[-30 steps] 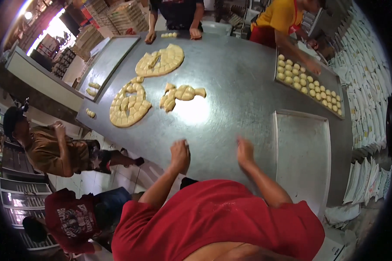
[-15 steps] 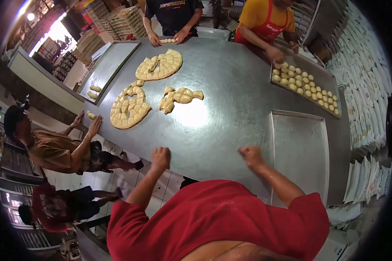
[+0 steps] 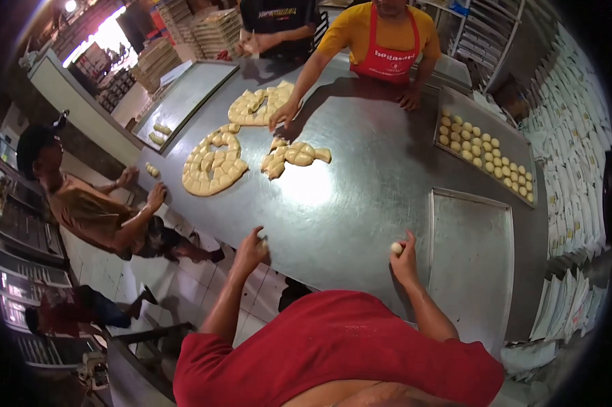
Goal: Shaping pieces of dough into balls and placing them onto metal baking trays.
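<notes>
Pale, the newly uncovered dough ball (image 3: 396,248) looks rounded already, pinched by the right hand (image 3: 405,261); I cannot tell whether the left hand (image 3: 250,252) grips.

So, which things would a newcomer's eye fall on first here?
Probably the two large, pale-yellow, segmented dough slabs on the left side of the grey metal table. Next, the rows of round, cream-coloured dough balls in the shallow metal tray at upper right. Nearer, the person's bare right hand holds one small, pale dough ball over the table.
</notes>
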Tool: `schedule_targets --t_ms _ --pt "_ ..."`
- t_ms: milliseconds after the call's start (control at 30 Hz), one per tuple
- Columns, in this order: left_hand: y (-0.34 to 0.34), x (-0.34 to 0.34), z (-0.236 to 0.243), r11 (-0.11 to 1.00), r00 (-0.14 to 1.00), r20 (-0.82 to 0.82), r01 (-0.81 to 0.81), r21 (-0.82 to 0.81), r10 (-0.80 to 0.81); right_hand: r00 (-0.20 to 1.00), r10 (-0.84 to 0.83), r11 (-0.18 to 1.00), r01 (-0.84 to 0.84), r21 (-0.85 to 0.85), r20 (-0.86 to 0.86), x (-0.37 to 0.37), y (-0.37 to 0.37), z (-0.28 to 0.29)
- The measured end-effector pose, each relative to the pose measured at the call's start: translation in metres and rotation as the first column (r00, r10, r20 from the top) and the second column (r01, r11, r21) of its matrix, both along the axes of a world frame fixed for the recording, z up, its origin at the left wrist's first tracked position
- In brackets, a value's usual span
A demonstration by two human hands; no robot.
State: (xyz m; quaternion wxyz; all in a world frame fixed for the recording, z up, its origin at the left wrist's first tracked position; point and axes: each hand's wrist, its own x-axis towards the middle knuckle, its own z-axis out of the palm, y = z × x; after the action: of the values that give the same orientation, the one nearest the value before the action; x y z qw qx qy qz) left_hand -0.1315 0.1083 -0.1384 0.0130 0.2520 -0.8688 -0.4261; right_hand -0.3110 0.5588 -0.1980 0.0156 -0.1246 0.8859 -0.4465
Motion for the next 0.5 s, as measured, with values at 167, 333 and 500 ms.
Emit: schedule_targets --t_ms 167,333,500 --pt "0.102 -0.077 0.009 0.943 0.921 -0.266 0.318 0.095 -0.284 0.927 0.281 0.958 -0.256 0.13 -0.248 0.014 -0.088 0.039" --pt "0.046 -0.105 -0.033 0.912 0.881 -0.24 0.387 -0.135 -0.409 0.82 0.561 0.82 -0.53 0.217 -0.117 0.006 -0.102 0.02" --pt "-0.113 -0.157 -0.024 0.963 0.974 -0.228 -0.065 -0.262 0.003 0.909 0.404 0.91 -0.387 0.148 -0.102 -0.034 -0.024 0.008"
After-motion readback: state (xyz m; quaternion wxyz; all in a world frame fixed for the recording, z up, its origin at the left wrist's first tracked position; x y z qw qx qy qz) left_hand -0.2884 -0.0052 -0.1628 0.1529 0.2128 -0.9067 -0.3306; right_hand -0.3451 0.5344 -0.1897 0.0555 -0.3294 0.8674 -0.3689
